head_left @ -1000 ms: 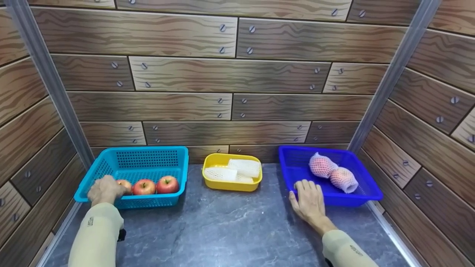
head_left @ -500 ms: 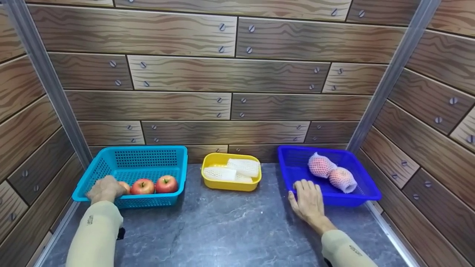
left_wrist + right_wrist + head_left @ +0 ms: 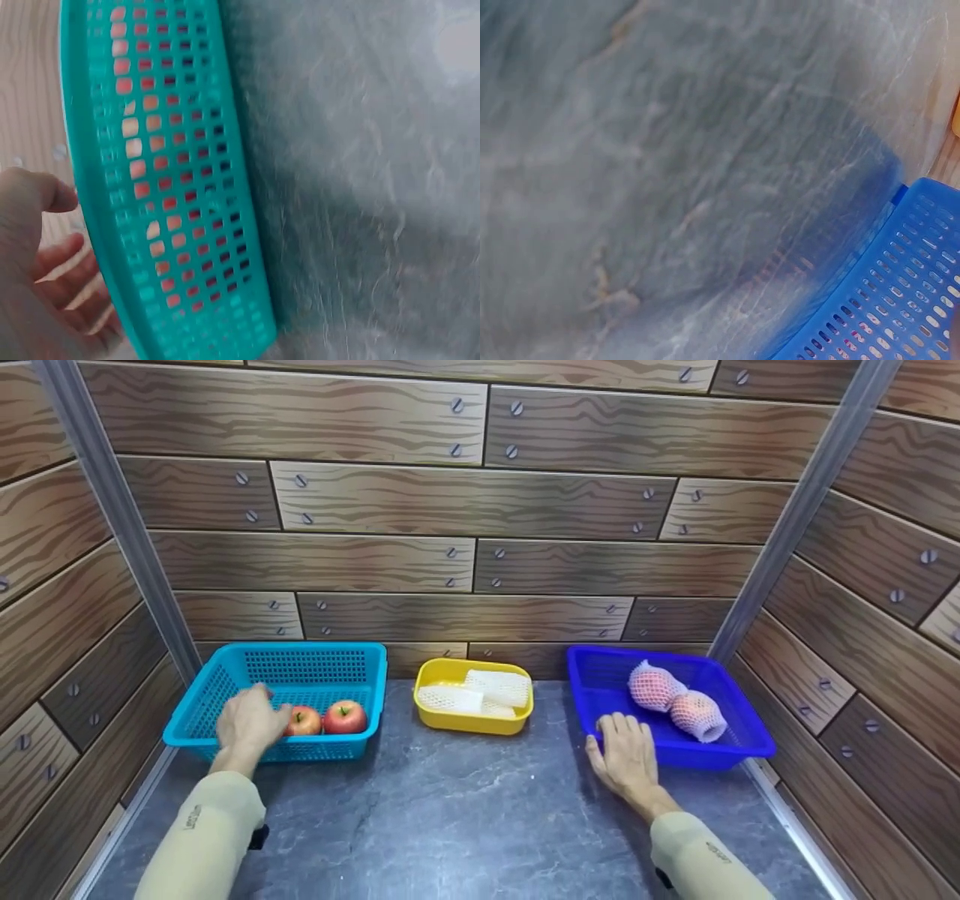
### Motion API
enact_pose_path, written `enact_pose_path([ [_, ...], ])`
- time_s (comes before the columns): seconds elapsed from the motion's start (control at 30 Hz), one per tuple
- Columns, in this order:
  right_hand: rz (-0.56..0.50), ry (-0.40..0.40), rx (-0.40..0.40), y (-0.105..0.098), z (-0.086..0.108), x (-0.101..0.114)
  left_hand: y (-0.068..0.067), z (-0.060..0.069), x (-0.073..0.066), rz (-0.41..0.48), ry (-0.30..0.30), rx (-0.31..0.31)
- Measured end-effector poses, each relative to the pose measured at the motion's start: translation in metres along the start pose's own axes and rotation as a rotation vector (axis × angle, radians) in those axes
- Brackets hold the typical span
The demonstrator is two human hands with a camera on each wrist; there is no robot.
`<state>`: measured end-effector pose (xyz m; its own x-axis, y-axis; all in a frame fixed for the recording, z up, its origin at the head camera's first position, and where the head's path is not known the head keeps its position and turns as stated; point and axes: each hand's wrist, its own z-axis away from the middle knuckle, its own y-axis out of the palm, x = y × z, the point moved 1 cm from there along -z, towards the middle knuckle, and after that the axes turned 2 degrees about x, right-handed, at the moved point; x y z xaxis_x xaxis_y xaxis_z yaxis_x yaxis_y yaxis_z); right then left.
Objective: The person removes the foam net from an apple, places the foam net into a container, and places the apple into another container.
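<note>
Over the near left part of the turquoise basket (image 3: pixel 300 654) is my left hand (image 3: pixel 251 721), thumb apart from the fingers, holding nothing visible. Two red-yellow apples (image 3: pixel 346 717) lie beside it on the right; the hand may cover another. In the left wrist view, the hand (image 3: pixel 52 277) is empty beside the basket rim (image 3: pixel 82 172), with red fruit showing through the holes. My right hand (image 3: pixel 624 754) rests on the near left corner of the blue basket (image 3: pixel 600 690). Inside that basket are two fruits in pink-white foam nets (image 3: pixel 696 715).
Between the baskets stands a yellow tray (image 3: pixel 469 723) with several white foam nets (image 3: pixel 498 687). Grey marbled tabletop (image 3: pixel 450 810) lies in front. Wood-patterned walls (image 3: pixel 465 502) rise behind and on both sides.
My left hand has risen and moved right from the basket's near left corner, its thumb now spread. The right hand keeps its place on the blue basket. The head view has shifted slightly.
</note>
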<state>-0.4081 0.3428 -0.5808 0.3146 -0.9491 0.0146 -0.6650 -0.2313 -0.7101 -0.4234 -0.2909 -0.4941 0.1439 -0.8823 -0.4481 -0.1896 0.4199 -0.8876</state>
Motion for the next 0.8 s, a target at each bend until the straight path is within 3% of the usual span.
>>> enact_pose_path([
  [0.3, 0.0, 0.007, 0.02, -0.001, -0.001, 0.001, 0.035, 0.022, -0.032, 0.059, 0.21, -0.199],
  [0.57, 0.002, -0.006, 0.005, 0.0, -0.001, -0.001, 0.066, 0.038, -0.051, 0.092, 0.396, -0.421],
  [0.7, 0.001, -0.013, 0.0, -0.001, -0.001, -0.001, 0.077, 0.043, -0.056, 0.085, 0.451, -0.483],
  [0.8, -0.003, -0.005, 0.017, -0.002, -0.001, -0.001, 0.085, 0.047, -0.057, 0.064, 0.456, -0.492],
])
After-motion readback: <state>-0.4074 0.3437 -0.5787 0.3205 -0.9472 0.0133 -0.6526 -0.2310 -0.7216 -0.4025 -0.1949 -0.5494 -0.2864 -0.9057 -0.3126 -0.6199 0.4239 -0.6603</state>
